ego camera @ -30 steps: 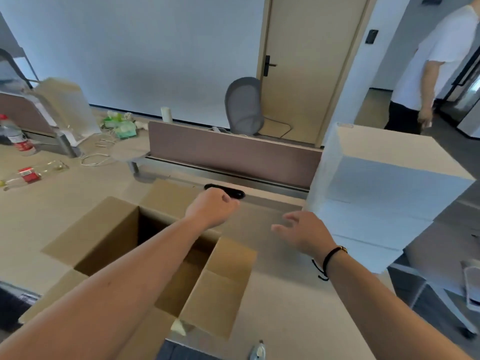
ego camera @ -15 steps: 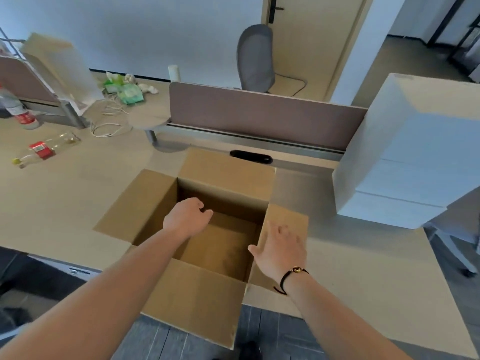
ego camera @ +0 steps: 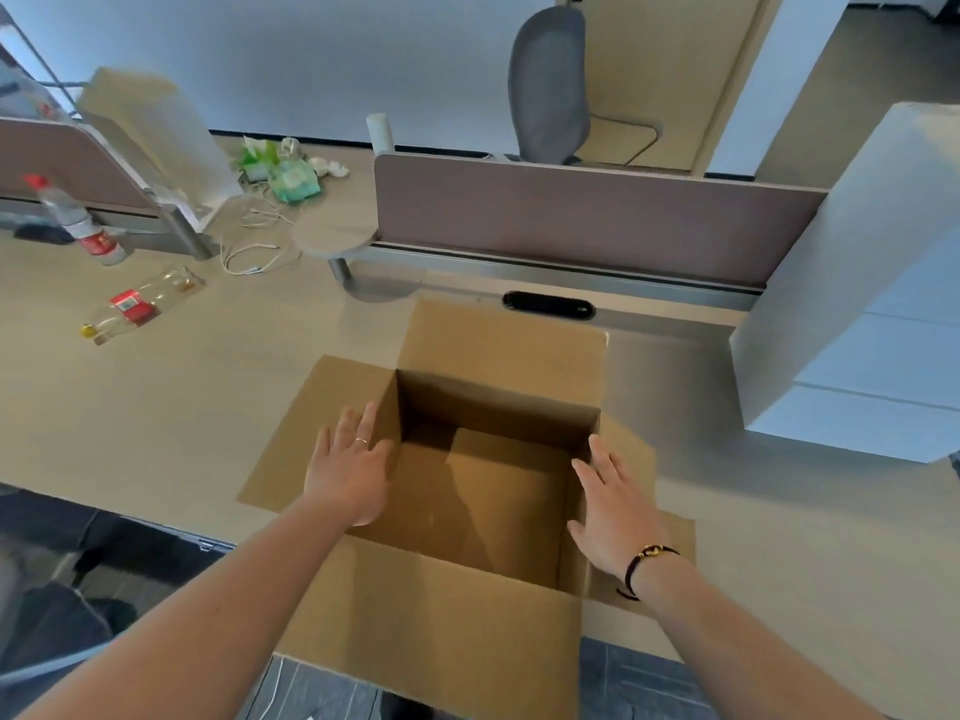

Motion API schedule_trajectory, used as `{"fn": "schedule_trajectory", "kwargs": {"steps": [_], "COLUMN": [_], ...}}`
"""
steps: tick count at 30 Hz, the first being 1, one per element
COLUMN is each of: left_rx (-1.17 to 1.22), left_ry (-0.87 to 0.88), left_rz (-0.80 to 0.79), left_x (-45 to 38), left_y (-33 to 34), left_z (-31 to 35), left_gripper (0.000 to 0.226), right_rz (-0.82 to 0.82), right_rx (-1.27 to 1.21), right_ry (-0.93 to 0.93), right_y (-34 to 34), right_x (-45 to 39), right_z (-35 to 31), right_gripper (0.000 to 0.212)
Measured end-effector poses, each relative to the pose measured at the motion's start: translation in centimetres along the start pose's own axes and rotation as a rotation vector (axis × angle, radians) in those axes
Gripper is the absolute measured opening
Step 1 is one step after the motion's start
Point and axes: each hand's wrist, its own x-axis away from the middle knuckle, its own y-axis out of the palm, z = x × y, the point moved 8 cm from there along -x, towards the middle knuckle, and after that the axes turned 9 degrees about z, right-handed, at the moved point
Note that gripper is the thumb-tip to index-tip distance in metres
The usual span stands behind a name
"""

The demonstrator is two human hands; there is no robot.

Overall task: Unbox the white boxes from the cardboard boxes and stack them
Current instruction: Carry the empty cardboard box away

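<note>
An open cardboard box [ego camera: 498,345] sits on the desk's near edge with its four flaps spread out; its inside shows only bare cardboard. My left hand [ego camera: 349,467] lies flat with straight fingers on the box's left rim and flap. Over the right rim and flap my right hand [ego camera: 613,504], with a dark bracelet at the wrist, is spread flat too. A stack of white boxes [ego camera: 872,314] stands on the desk to the right of the cardboard box.
The beige desk [ego camera: 171,402] carries an upright plastic bottle [ego camera: 78,226], a bottle lying down [ego camera: 140,304], white cables [ego camera: 254,252] and green packets [ego camera: 285,176] at the back left. A brown divider panel [ego camera: 587,215] runs behind the box. A grey chair [ego camera: 548,85] stands beyond it.
My left hand uncurled from a loose fist and now lies flat on the left flap. My right hand stays flat on the right flap. The view tilted downward, bringing the box closer to centre.
</note>
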Motion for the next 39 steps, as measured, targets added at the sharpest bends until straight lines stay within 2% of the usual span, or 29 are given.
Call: {"fn": "schedule_trajectory", "kwargs": {"steps": [5, 9, 11, 14, 19, 20, 22, 24, 28, 30, 33, 35, 37, 39], "left_rx": [0.069, 0.295, 0.413, 0.591, 0.793, 0.829, 0.882, 0.885, 0.831, 0.876, 0.993, 1.021, 1.034, 1.046], "left_ry": [0.039, 0.032, -0.008, -0.15, -0.32, -0.348, -0.387, -0.408, -0.348, -0.288, -0.153, -0.005, 0.111, 0.136], "left_rz": [0.039, 0.044, 0.048, -0.01, -0.028, -0.013, 0.026, 0.076, 0.177, 0.222, 0.249, 0.225, 0.115, -0.037], "left_x": [-2.0, -2.6, -3.0, -3.5, -4.1, -4.1, -4.2, -4.0, -3.0, -1.7, 0.7, 1.9, 2.5, 2.8], "left_y": [1.6, 1.9, 2.4, 3.4, 3.8, 3.5, 2.6, 1.0, -4.1, -7.0, -10.4, -11.0, -9.6, -6.7], "left_z": [-2.6, -3.9, -5.0, -6.8, -8.7, -9.2, -10.0, -10.8, -11.7, -11.2, -8.3, -5.4, -2.4, -0.1], "left_gripper": [0.073, 0.077, 0.081, 0.097, 0.112, 0.112, 0.107, 0.101, 0.088, 0.082, 0.076, 0.075, 0.074, 0.071], "right_rz": [0.014, 0.014, 0.042, 0.059, 0.117, 0.08, 0.026, 0.024, 0.109, 0.192, 0.314, 0.282, 0.197, 0.14], "right_rx": [0.068, 0.057, 0.003, -0.136, -0.588, -0.638, -0.671, -0.738, -0.833, -0.805, -0.824, -0.879, -1.011, -1.092], "right_ry": [0.055, 0.173, 0.298, 0.526, 0.835, 0.885, 0.942, 0.943, 0.89, 0.779, 0.555, 0.455, 0.444, 0.43], "right_y": [-0.1, 0.4, 0.1, 0.1, 0.6, 0.6, 0.4, 0.3, -1.1, -4.9, -8.9, -9.0, -7.4, -5.3], "right_x": [-0.9, -0.5, -0.2, 0.7, 2.0, 2.1, 2.0, 1.9, 1.6, 1.5, 1.8, 2.3, 2.6, 2.3], "right_z": [0.2, 0.6, 1.7, 4.8, 9.7, 10.2, 11.2, 12.2, 13.8, 11.4, 6.1, 1.5, -2.2, -4.2], "right_gripper": [0.078, 0.083, 0.086, 0.094, 0.113, 0.109, 0.089, 0.062, 0.055, 0.04, 0.035, 0.031, 0.027, 0.047]}}
